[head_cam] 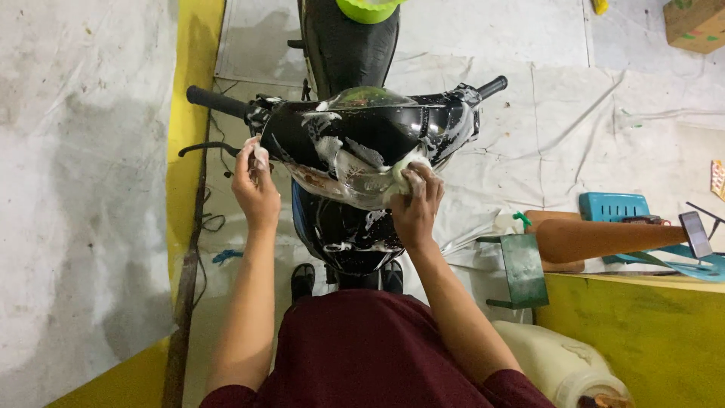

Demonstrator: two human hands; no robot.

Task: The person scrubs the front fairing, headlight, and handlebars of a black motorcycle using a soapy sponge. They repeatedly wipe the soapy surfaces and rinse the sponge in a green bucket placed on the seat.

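A black motorbike (355,45) stands in front of me, seen from above. Its handlebar cover and headlight (362,143) are smeared with white soap foam. My right hand (417,202) presses a pale foamy sponge (402,171) against the right side of the headlight. My left hand (255,185) grips the left edge of the front cover, below the left handlebar grip (215,100). The front mudguard (351,234) below also carries foam. A green bowl (368,9) sits on the seat at the top.
A yellow strip (192,98) runs along the floor on the left. At right stand a yellow block (649,332), a green metal bracket (525,268), a brown roll (604,238), a blue stool (613,205) and a white plastic jug (563,366). A cardboard box (695,24) sits top right.
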